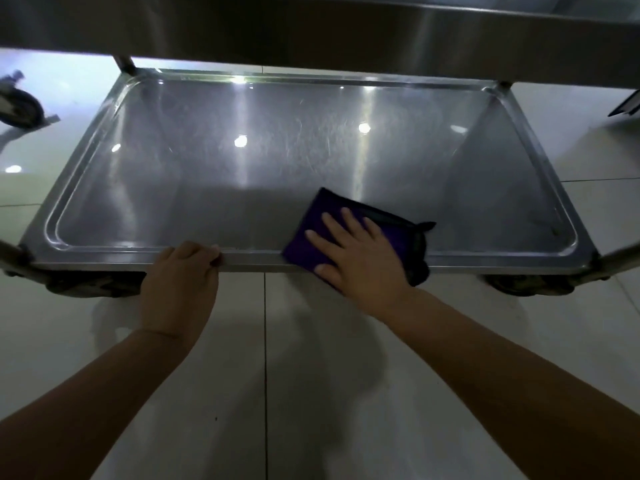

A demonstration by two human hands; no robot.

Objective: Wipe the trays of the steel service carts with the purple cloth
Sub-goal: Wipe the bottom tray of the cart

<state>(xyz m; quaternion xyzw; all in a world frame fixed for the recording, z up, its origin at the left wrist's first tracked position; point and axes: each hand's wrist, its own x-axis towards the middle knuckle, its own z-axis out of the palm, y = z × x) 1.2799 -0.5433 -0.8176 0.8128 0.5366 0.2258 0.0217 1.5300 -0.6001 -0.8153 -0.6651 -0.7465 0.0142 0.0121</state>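
Observation:
The bottom tray (277,150) of a steel service cart fills the middle of the view, low above the floor. A folded purple cloth (313,233) with a dark edge lies over the tray's near rim, right of centre. My right hand (360,254) presses flat on the cloth with straight, spread fingers. My left hand (183,271) grips the tray's near rim left of the cloth, its fingers curled over the edge.
The cart's upper tray (311,26) hangs overhead across the top. Cart wheels (526,285) sit under the near corners, with slanted legs (616,254) at both sides. Another cart's wheel (19,105) stands at far left. White glossy floor tiles (311,375) lie all around.

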